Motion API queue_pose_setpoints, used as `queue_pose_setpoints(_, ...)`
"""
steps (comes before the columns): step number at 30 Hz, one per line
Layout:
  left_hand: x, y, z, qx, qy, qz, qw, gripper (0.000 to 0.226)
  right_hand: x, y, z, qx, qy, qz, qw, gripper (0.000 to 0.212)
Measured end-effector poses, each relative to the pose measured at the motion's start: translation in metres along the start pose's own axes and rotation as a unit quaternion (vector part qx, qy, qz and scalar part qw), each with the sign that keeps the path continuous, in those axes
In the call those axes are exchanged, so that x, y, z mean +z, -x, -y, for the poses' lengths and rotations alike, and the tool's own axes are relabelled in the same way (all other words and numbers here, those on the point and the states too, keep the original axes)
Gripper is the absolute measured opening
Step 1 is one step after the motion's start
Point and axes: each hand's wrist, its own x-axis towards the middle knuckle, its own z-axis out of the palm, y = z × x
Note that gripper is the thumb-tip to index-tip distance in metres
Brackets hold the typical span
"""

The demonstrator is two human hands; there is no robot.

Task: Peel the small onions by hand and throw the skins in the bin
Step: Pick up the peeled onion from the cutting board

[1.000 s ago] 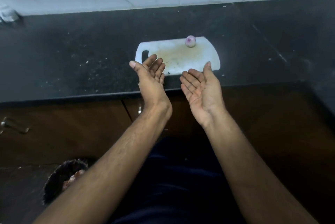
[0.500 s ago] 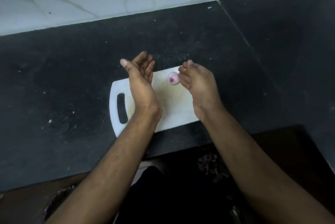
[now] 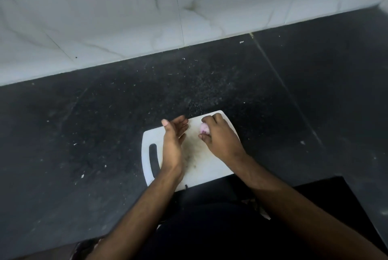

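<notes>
**Nearly there: one onion in hand**

Apparently little is left. The right hand (image 3: 218, 135) curls its fingers round a small, pale pink, round onion (image 3: 204, 129) over the white plastic chopping board (image 3: 201, 167) on the dark stone worktop (image 3: 105, 133). It looks mostly peeled already. The left hand (image 3: 173, 140) hovers beside it, fingers straight and grasping nothing. No other onions, skins or bin show.

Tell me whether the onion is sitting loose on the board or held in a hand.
Held. The right hand curls its fingers around the small onion over the white cutting board.
</notes>
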Motion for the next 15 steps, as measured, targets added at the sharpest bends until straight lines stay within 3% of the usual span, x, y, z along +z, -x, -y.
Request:
queue_pose_setpoints(3,0.0,-0.001,0.006,-0.002,-0.023,0.007,1.0,0.069,0.003,0.007,0.004,-0.008,-0.026,-0.005,1.0,0.045)
queue_pose_setpoints(9,-0.002,0.002,0.017,-0.047,-0.057,0.063,0.995,0.067,0.016,0.019,0.007,0.043,-0.075,0.005,0.996,0.052)
queue_pose_setpoints(15,0.004,0.001,0.016,-0.057,-0.079,0.141,0.985,0.069,0.009,0.02,0.004,0.035,-0.102,0.04,0.993,0.062)
